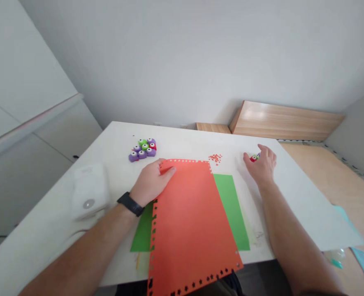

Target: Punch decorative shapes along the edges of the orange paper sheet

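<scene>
Head view: orange sheet runs lengthwise, near to far.

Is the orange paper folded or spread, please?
Spread: the orange paper shows as one broad sheet, punched edges apart, left hand gripping one corner.

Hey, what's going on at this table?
A person's left hand grips an orange sheet with small holes along its edges, above a green sheet. The right hand is open by some small colourful gadgets at the right; whether it touches them is unclear. Tiny orange bits lie on the white table, and more gadgets are grouped at the left.
</scene>
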The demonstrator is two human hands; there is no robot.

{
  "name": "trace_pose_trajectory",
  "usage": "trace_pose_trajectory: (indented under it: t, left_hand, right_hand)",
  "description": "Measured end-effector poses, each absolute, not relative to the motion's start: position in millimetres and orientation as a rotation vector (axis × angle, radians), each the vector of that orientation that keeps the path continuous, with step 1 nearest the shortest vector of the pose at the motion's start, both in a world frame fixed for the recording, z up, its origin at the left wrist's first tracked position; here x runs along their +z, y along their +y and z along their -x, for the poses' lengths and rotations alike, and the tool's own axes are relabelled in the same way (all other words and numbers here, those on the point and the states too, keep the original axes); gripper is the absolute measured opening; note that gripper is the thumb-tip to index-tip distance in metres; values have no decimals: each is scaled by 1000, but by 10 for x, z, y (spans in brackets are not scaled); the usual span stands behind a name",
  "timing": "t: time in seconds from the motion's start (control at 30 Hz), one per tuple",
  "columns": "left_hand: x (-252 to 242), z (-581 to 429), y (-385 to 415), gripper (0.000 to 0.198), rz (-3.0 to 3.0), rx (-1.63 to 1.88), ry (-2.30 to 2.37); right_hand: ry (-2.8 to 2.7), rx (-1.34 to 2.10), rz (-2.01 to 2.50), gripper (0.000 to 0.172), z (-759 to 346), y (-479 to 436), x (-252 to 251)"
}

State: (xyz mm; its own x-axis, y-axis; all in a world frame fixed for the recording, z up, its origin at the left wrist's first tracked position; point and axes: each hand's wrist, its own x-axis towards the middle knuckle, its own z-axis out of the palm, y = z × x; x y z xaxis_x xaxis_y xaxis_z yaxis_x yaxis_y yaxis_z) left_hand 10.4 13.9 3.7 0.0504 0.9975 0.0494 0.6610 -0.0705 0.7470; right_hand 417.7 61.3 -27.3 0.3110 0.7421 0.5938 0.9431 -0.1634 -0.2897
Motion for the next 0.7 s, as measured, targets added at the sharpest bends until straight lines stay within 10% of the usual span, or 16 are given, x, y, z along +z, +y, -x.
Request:
trace_pose_trajectory:
  t: [0.7]
  left_hand:
    - [-108,-139,136,26,-1888,704,1678]
  right_hand:
    - [-2639,391,1287,37,-1047,1314,279]
